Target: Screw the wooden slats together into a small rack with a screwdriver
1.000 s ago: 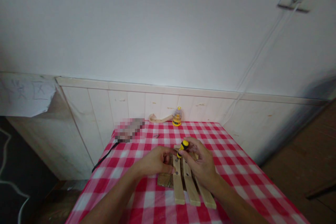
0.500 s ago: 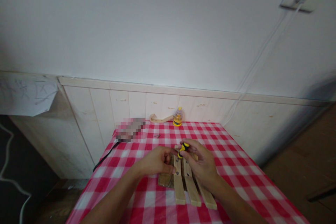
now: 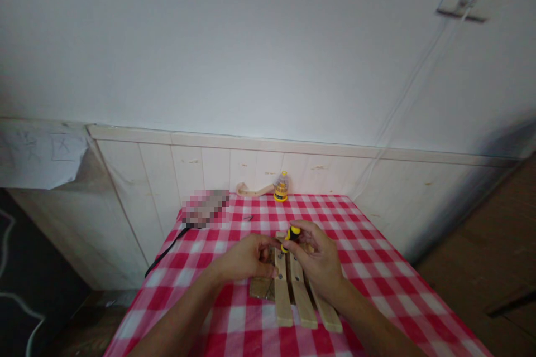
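A short yellow-and-black screwdriver [image 3: 294,232] is pinched in the fingers of my right hand [image 3: 322,252]. Its lower end points down at the far part of the left wooden slat [image 3: 283,307], by a dark screw head. My left hand [image 3: 247,256] grips the left edge of that slat, thumb near another screw head and fingers near the screwdriver's tip. Beside it lie a middle wooden slat [image 3: 305,307] and a right wooden slat [image 3: 329,313], partly covered by my right hand. Under the slats is a brown, shiny block [image 3: 260,288], mostly hidden.
On the red-and-white checked tablecloth [image 3: 234,323], a yellow-labelled clear bottle [image 3: 281,188] and a curved wooden piece [image 3: 253,189] stand by the wall. A small dark metal piece [image 3: 248,218] lies mid-table. A blurred-out object [image 3: 207,209] with a black strap is far left.
The view has shifted slightly, so everything sits a little further left. Both hands keep their places on the slat and the screwdriver, whose handle looks slightly turned.
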The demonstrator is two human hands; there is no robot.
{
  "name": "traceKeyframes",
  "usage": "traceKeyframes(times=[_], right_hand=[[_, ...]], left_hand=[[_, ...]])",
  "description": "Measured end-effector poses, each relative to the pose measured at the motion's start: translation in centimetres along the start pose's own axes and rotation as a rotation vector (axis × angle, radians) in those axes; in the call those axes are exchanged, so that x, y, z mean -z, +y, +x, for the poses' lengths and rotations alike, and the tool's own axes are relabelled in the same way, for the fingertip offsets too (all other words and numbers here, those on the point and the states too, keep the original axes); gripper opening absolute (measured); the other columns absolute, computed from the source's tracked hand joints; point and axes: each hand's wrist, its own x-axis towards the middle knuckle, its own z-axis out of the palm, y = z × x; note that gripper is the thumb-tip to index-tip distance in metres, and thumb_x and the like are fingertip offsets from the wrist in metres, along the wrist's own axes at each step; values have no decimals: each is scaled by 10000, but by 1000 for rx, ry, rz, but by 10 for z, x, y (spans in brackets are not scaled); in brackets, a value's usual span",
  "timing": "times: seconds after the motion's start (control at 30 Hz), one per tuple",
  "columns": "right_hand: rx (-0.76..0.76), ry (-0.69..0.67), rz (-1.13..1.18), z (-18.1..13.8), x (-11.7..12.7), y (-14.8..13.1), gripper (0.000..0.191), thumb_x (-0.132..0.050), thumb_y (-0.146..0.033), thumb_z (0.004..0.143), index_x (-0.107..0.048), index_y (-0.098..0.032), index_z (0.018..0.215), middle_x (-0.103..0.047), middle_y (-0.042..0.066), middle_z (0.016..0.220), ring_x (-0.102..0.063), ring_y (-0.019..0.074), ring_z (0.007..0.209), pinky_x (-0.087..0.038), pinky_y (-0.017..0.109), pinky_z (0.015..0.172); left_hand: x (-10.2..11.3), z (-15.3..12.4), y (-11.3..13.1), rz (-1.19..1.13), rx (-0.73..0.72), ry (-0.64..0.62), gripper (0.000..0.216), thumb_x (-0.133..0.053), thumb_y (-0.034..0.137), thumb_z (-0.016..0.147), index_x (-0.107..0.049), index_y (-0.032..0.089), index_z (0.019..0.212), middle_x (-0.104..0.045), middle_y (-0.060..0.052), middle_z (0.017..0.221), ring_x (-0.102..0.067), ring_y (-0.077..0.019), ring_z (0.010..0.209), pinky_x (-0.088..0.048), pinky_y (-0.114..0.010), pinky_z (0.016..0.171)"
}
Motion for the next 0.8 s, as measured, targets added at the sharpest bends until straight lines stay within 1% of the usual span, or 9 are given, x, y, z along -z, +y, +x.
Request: traceKeyframes(times=[0.07, 0.17, 0.23, 0.37, 0.4, 0.53, 0.6, 0.67, 0.8], right_hand=[[5, 1, -10, 0, 0, -2, 261, -765, -245, 834, -731, -249, 1093, -774, 35, 924, -749, 198, 791, -637, 310, 730], [16, 7, -21, 0, 0, -4, 273, -767, -240, 837, -726, -259, 1106, -771, 34, 928, -743, 199, 788, -639, 316, 737], [51, 5, -27, 1, 1, -3, 271, -760, -235, 849, -731, -270, 1116, -770, 37, 945, -740, 197, 795, -637, 312, 739], [146, -37, -53, 4, 4, -2, 180, -744, -249, 877, -751, -270, 1056, -767, 45, 935, -737, 198, 805, -636, 304, 729], [160, -53, -66, 5, 5, -2, 181, -729, -248, 888, -751, -267, 1067, -769, 52, 947, -741, 203, 816, -639, 307, 734], [186, -128, -104, 4, 10, -2, 312, -631, -215, 938, -708, -263, 1237, -780, 80, 1081, -759, 224, 930, -641, 332, 809], [181, -140, -106, 3, 11, -1, 351, -607, -198, 950, -686, -269, 1285, -781, 78, 1109, -762, 224, 955, -636, 336, 838], [177, -133, -110, 2, 11, 0, 359, -611, -192, 950, -686, -274, 1291, -787, 71, 1097, -766, 219, 940, -633, 335, 844], [164, -108, -123, 0, 9, 2, 348, -630, -199, 939, -707, -276, 1269, -795, 64, 1044, -769, 214, 869, -641, 332, 803]], left_hand=[[0, 0, 1, 4, 0, 1, 502, -877, 341, 641, -718, 111, 1058, -470, 93, 616, -365, -76, 561, -232, -226, 521], [0, -1, 3, 2, 0, -8, 518, -869, 342, 651, -713, 111, 1087, -469, 95, 611, -360, -77, 553, -232, -230, 518], [0, -2, 4, -1, -3, -12, 537, -861, 341, 660, -707, 110, 1119, -468, 95, 613, -353, -78, 549, -232, -232, 516], [0, -1, 4, 9, -2, -7, 526, -867, 351, 660, -720, 120, 1108, -460, 90, 610, -347, -76, 548, -228, -229, 518], [0, -1, 3, 10, 0, -7, 529, -869, 356, 661, -723, 125, 1115, -456, 90, 605, -347, -76, 547, -228, -228, 518], [0, 0, -1, -5, -9, -24, 571, -870, 377, 672, -721, 129, 1163, -460, 84, 601, -359, -77, 542, -229, -223, 517], [1, 0, -1, -13, -16, -32, 571, -870, 379, 674, -724, 123, 1162, -456, 87, 597, -348, -74, 536, -222, -222, 511], [1, 0, 0, -15, -26, -33, 562, -871, 368, 673, -726, 116, 1153, -452, 91, 591, -334, -72, 532, -213, -224, 504], [0, -1, 3, -27, -27, -40, 537, -869, 360, 678, -723, 112, 1133, -475, 86, 605, -352, -74, 538, -223, -222, 504]])
